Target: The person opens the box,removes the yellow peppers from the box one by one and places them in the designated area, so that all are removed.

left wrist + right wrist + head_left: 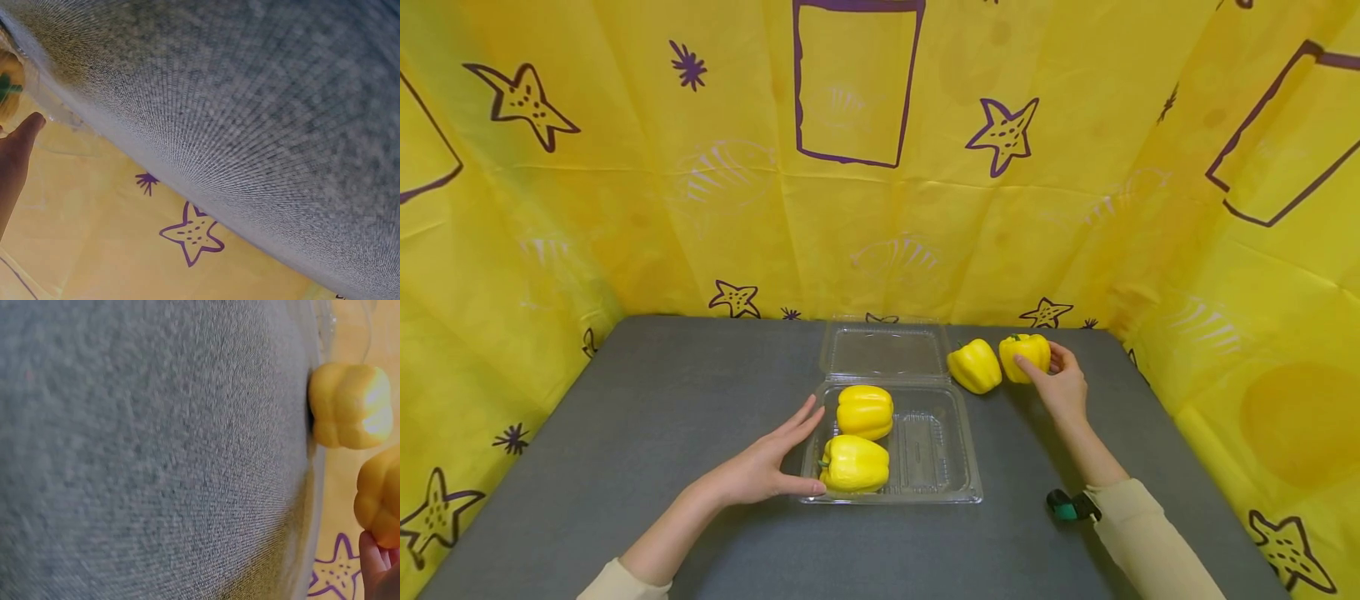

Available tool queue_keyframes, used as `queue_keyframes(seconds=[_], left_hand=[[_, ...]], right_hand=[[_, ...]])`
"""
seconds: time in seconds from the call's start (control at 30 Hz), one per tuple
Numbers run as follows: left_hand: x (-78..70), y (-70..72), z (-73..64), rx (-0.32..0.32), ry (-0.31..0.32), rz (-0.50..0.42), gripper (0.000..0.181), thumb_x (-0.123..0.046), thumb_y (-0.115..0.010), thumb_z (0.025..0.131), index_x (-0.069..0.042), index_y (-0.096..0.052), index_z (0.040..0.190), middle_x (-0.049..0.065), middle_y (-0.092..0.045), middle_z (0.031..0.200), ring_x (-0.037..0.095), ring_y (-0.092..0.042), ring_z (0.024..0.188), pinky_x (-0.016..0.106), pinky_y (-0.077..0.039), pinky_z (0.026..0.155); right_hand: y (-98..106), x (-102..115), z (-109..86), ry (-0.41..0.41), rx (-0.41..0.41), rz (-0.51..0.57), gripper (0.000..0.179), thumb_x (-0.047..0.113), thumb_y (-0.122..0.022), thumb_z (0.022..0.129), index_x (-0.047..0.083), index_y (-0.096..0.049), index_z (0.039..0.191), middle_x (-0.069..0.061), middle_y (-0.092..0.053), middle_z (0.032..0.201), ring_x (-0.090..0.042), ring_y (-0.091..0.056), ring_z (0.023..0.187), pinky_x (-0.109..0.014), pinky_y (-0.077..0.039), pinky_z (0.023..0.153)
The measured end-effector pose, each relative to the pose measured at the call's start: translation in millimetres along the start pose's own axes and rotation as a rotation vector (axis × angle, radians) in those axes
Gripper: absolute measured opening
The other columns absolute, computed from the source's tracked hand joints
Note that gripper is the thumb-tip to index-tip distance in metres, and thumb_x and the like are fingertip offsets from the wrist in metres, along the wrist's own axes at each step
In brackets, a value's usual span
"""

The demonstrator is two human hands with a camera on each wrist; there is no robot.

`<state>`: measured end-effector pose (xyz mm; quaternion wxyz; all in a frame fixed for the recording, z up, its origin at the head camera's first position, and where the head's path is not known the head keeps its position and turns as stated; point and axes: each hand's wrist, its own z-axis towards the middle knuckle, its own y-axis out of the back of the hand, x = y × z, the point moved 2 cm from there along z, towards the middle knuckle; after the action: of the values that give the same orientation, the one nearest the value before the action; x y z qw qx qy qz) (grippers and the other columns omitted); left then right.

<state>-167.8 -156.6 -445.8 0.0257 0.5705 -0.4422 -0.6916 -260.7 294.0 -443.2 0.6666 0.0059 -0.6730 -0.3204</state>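
My right hand (1063, 387) grips a yellow bell pepper (1025, 357) between thumb and fingers, at the back right of the table. In the right wrist view, that held pepper (381, 497) appears off the surface, while another yellow bell pepper (350, 406) rests on the table. The resting one (974, 367) lies just left of my right hand in the head view. A clear plastic clamshell container (955, 450) stands with its lid laid back. Two yellow bell peppers, one behind (865, 412) and one in front (854, 464), fill its left side. My left hand (767, 462), fingers extended, is at the container's left edge.
The clear lid (886, 350) lies flat behind the container, left of the loose pepper. A dark grey table (700, 400) bears everything. Yellow printed curtains (737, 200) rise behind and along both sides of it. A black and green band (1072, 506) is at the right wrist.
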Motion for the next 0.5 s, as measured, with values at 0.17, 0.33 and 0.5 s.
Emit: queue_keyframes(seconds=[0.17, 0.33, 0.5], left_hand=[[0.2, -0.1, 0.5, 0.005, 0.004, 0.002, 0.103, -0.047, -0.077, 0.08, -0.011, -0.019, 0.157, 0.005, 0.0, 0.164, 0.038, -0.012, 0.146, 0.064, -0.022, 0.108], [0.4, 0.0, 0.7, 0.004, 0.005, 0.003, 0.103, -0.047, -0.077, 0.08, -0.011, -0.019, 0.157, 0.005, 0.0, 0.164, 0.038, -0.013, 0.146, 0.064, -0.022, 0.108], [0.0, 0.2, 0.4, 0.004, 0.001, -0.001, 0.103, -0.047, -0.077, 0.08, -0.01, -0.019, 0.156, 0.006, 0.0, 0.164, 0.038, -0.012, 0.146, 0.064, -0.022, 0.108]], right_hand=[[-2, -3, 5.4, 0.003, 0.008, -0.032, 0.079, 0.048, -0.077, 0.08, 0.008, -0.048, 0.141, -0.014, -0.056, 0.132, -0.028, -0.052, 0.117, -0.039, -0.043, 0.095], [-4, -4, 9.1, -0.011, 0.022, -0.054, 0.083, 0.05, -0.077, 0.079, 0.007, -0.046, 0.142, -0.017, -0.055, 0.133, -0.031, -0.051, 0.119, -0.042, -0.043, 0.098], [-4, -5, 12.1, -0.018, 0.025, -0.078, 0.085, 0.052, -0.077, 0.078, 0.005, -0.045, 0.142, -0.018, -0.056, 0.133, -0.032, -0.052, 0.119, -0.043, -0.042, 0.099]])
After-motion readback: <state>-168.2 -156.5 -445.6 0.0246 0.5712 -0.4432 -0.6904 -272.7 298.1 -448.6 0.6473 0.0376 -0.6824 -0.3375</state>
